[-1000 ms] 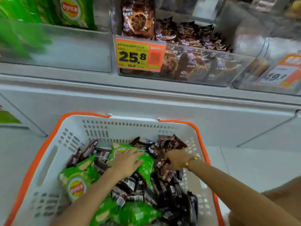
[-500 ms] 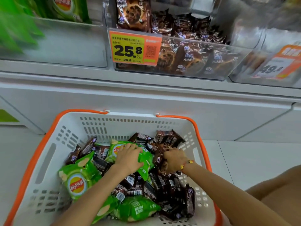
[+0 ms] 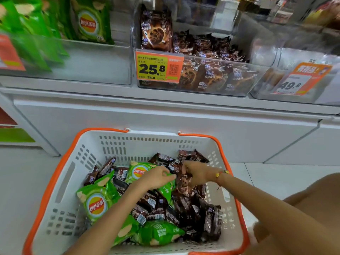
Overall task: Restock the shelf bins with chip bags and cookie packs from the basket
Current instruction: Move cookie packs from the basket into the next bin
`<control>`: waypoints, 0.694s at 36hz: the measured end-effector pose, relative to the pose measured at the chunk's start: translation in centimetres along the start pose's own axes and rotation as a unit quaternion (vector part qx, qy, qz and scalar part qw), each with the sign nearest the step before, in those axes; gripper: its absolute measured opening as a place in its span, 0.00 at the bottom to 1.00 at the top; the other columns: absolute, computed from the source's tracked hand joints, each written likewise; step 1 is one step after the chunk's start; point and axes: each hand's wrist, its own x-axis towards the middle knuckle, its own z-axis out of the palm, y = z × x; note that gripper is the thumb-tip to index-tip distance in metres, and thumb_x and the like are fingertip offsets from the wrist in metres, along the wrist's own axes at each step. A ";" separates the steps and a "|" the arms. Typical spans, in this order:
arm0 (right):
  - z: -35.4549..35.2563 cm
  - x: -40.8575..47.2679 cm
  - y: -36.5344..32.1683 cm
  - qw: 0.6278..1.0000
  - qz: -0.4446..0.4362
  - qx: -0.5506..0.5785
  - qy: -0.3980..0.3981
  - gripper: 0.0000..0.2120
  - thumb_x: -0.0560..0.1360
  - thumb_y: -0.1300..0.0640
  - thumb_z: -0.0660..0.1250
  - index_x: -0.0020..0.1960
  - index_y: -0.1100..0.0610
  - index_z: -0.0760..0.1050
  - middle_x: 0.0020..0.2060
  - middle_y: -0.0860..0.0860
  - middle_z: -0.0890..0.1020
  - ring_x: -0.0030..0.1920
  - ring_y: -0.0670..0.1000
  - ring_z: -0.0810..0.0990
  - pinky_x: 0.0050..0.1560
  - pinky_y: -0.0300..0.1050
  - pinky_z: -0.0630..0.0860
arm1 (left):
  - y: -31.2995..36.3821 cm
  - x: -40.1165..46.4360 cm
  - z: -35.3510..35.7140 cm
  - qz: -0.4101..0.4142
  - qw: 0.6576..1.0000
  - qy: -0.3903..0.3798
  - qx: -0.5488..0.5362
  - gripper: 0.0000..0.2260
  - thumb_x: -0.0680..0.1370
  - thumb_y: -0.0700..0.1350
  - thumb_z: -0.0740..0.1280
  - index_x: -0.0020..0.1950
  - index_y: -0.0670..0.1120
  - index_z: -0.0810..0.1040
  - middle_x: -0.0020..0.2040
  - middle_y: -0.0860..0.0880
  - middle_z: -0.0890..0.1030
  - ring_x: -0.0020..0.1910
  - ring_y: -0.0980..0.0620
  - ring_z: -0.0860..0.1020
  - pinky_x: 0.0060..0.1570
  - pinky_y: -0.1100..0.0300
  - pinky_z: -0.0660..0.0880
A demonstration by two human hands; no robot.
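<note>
Four green chip bags (image 3: 96,204) visible in one white basket (image 3: 70,181), among a heap of brown cookie packs (image 3: 211,220) too jumbled to count. Three clear shelf bins (image 3: 211,78) above. Three orange price tags (image 3: 159,68).

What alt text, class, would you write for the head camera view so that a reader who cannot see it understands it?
Both hands reach into a white basket of snacks: the left hand grips a green chip bag, the right hand a brown cookie pack. Above, shelf bins hold green chip bags and cookie packs.
</note>
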 end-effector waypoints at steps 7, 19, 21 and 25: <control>-9.0 -3.4 -2.8 0.987 -0.067 0.123 0.084 0.24 0.63 0.60 0.80 0.49 0.48 0.68 0.44 0.48 0.77 0.39 0.44 0.74 0.37 0.32 0.70 | 3.2 -2.5 -4.1 0.075 0.960 -0.023 -0.270 0.13 0.79 0.53 0.64 0.61 0.50 0.77 0.66 0.52 0.73 0.61 0.58 0.73 0.51 0.67 0.77; -15.1 -7.0 -5.0 0.915 -0.039 0.378 0.133 0.14 0.73 0.54 0.72 0.57 0.58 0.77 0.49 0.52 0.83 0.50 0.49 0.80 0.58 0.46 0.75 | 7.8 -5.2 -7.4 0.163 0.859 0.181 -0.451 0.11 0.78 0.44 0.66 0.60 0.44 0.76 0.54 0.46 0.83 0.52 0.54 0.82 0.46 0.69 0.77; -15.1 -6.7 -5.3 0.897 -0.041 0.407 0.167 0.14 0.72 0.56 0.73 0.56 0.58 0.78 0.47 0.52 0.83 0.50 0.49 0.80 0.59 0.47 0.75 | 8.3 -5.4 -7.4 0.167 0.842 0.186 -0.478 0.12 0.78 0.45 0.66 0.60 0.43 0.76 0.55 0.46 0.83 0.53 0.53 0.82 0.50 0.66 0.78; -15.9 -7.3 -5.8 0.897 -0.063 0.402 0.175 0.10 0.74 0.55 0.71 0.55 0.53 0.81 0.50 0.55 0.84 0.52 0.51 0.80 0.58 0.46 0.75 | 9.2 -5.7 -8.1 0.172 0.833 0.224 -0.475 0.13 0.77 0.49 0.67 0.60 0.49 0.77 0.54 0.52 0.83 0.55 0.57 0.80 0.58 0.58 0.74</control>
